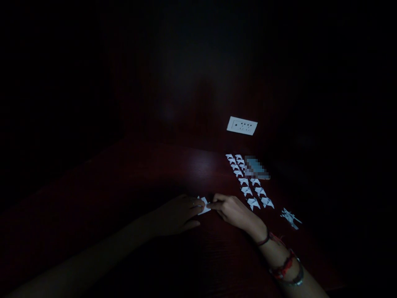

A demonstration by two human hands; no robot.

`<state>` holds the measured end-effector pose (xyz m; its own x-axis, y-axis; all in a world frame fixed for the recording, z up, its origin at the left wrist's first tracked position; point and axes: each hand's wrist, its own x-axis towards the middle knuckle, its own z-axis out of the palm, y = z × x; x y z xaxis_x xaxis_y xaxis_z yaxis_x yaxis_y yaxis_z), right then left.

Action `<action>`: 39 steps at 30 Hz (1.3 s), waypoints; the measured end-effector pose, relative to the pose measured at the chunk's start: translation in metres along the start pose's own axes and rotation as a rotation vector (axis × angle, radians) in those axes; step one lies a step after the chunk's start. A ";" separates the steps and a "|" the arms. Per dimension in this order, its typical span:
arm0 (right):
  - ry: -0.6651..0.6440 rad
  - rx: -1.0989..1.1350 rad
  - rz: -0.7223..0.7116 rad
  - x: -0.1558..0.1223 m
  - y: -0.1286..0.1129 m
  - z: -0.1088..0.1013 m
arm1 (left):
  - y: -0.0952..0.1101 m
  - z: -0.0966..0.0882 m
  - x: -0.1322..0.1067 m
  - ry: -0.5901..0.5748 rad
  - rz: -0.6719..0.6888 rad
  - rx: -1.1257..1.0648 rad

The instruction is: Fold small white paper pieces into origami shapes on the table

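Note:
The scene is very dark. A small white piece of paper (204, 205) lies on a dark reddish wooden table (149, 174), pinched from both sides. My left hand (178, 213) presses its fingertips on the paper's left part. My right hand (231, 210), with bracelets on the wrist, grips the paper's right edge with closed fingers.
Two rows of several small folded white paper figures (248, 182) lie to the right of my hands. A blurred bluish object (257, 167) rests beside them. Another folded white piece (290, 218) sits further right. A white wall socket plate (242, 125) is behind the table.

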<state>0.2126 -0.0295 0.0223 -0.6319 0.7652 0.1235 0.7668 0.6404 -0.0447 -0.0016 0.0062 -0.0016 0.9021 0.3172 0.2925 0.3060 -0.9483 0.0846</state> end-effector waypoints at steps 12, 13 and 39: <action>-0.025 0.014 -0.018 0.000 0.005 0.002 | -0.003 0.004 0.000 0.050 -0.087 -0.032; -0.021 0.019 -0.021 0.000 0.006 0.003 | -0.003 0.005 0.000 0.055 -0.093 -0.027; -0.011 0.037 -0.054 0.004 0.006 0.003 | -0.012 0.023 0.004 0.051 -0.062 0.050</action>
<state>0.2144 -0.0222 0.0193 -0.6735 0.7301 0.1158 0.7270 0.6825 -0.0750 0.0058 0.0192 -0.0236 0.8646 0.3732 0.3365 0.3768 -0.9245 0.0573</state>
